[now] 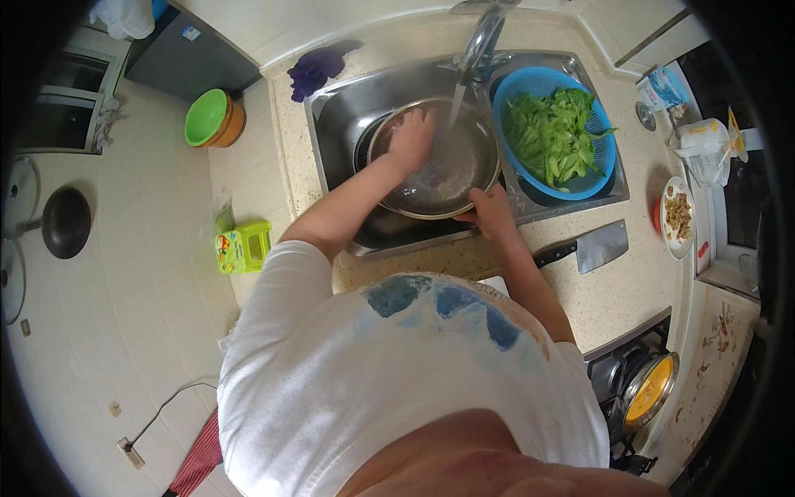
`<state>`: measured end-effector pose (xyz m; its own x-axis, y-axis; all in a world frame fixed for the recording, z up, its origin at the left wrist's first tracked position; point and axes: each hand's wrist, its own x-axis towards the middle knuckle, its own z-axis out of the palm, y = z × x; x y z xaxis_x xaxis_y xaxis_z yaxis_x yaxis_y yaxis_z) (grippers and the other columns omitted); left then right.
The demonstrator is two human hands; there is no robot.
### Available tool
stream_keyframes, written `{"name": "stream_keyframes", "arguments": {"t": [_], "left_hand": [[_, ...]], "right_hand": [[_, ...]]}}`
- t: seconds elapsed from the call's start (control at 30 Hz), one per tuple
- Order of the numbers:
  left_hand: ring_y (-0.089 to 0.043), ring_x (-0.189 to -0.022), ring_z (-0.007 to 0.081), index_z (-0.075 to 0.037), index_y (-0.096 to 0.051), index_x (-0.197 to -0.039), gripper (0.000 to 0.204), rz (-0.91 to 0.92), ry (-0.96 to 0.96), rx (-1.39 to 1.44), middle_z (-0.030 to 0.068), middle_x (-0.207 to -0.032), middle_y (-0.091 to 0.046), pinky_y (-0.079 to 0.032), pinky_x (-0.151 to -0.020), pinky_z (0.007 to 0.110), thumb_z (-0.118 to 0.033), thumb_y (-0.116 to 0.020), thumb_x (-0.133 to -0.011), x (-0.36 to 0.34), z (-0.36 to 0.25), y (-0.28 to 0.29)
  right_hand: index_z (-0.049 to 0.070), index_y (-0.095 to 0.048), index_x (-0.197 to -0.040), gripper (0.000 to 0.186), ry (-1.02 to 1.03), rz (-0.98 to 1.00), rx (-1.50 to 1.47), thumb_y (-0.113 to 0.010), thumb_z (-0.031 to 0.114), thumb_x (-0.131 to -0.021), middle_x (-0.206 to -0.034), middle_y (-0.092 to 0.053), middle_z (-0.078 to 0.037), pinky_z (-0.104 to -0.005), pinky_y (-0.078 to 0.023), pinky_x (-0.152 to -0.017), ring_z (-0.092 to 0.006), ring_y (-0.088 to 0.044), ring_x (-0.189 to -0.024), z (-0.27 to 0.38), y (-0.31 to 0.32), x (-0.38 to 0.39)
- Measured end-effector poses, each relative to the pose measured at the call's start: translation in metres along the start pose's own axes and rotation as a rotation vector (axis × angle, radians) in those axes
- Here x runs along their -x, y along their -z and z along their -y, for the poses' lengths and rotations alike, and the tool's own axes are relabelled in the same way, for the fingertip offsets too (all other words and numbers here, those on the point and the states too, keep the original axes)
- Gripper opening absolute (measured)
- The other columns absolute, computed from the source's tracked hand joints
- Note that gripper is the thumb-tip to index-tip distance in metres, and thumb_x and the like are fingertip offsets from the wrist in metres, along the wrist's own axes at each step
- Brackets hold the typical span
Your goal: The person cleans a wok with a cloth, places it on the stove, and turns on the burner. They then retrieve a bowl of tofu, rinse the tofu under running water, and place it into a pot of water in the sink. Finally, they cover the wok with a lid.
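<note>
Far left, a dark wok (66, 221) stands by the floor's edge, then a green basin (209, 118) and a small green-and-yellow box (243, 247) on the tiled floor (149, 315). In the sink (331, 116) a steel bowl (464, 178) sits tilted under the running tap (480, 37), so water falls straight into it. The left hand (411, 137) lies inside the bowl, fingers spread flat on its wall, seemingly rubbing it; the right hand (493, 209) is clamped on the near rim, steadying it. Beside it a blue colander (604, 166) holds cut green leaves (551, 132), draining over the sink. On the table (621, 290), a cleaver (590, 248), then a plate of food (679, 217)
</note>
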<state>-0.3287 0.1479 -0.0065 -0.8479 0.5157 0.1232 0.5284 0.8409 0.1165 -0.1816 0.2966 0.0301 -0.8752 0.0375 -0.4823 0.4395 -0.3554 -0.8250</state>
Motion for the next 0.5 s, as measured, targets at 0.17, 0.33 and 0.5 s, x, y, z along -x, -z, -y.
{"name": "stream_keyframes", "arguments": {"t": [0.17, 0.33, 0.5], "left_hand": [[-0.052, -0.098, 0.0349, 0.004, -0.051, -0.099, 0.027, 0.026, -0.146, 0.109, 0.0222, -0.103, -0.05, -0.043, -0.083, 0.042, -0.005, -0.056, -0.073, -0.018, -0.051, -0.004], [-0.048, -0.098, 0.0422, 0.003, -0.047, -0.102, 0.029, 0.05, -0.435, 0.694, 0.0252, -0.104, -0.047, -0.04, -0.08, 0.044, -0.009, -0.054, -0.076, 0.008, -0.063, 0.0], [-0.047, -0.106, 0.0371, -0.001, -0.053, -0.099, 0.028, 0.215, -0.532, 0.488, 0.0187, -0.112, -0.047, -0.038, -0.088, 0.045, -0.013, -0.058, -0.074, 0.025, -0.058, 0.004]], "right_hand": [[0.001, -0.045, -0.119, 0.038, 0.004, 0.095, 0.014, -0.046, 0.007, -0.082, -0.103, -0.058, -0.012, -0.035, -0.059, -0.061, -0.0227, -0.063, -0.083, -0.002, -0.006, -0.003], [-0.001, -0.046, -0.115, 0.035, 0.037, 0.062, 0.045, -0.045, 0.005, -0.082, -0.101, -0.058, -0.013, -0.0346, -0.059, -0.06, -0.0229, -0.064, -0.08, 0.002, 0.001, -0.004], [-0.005, -0.042, -0.116, 0.036, 0.034, 0.06, 0.009, -0.044, 0.002, -0.081, -0.105, -0.055, -0.017, -0.0345, -0.06, -0.06, -0.0245, -0.063, -0.082, 0.003, 0.008, -0.003]]}}
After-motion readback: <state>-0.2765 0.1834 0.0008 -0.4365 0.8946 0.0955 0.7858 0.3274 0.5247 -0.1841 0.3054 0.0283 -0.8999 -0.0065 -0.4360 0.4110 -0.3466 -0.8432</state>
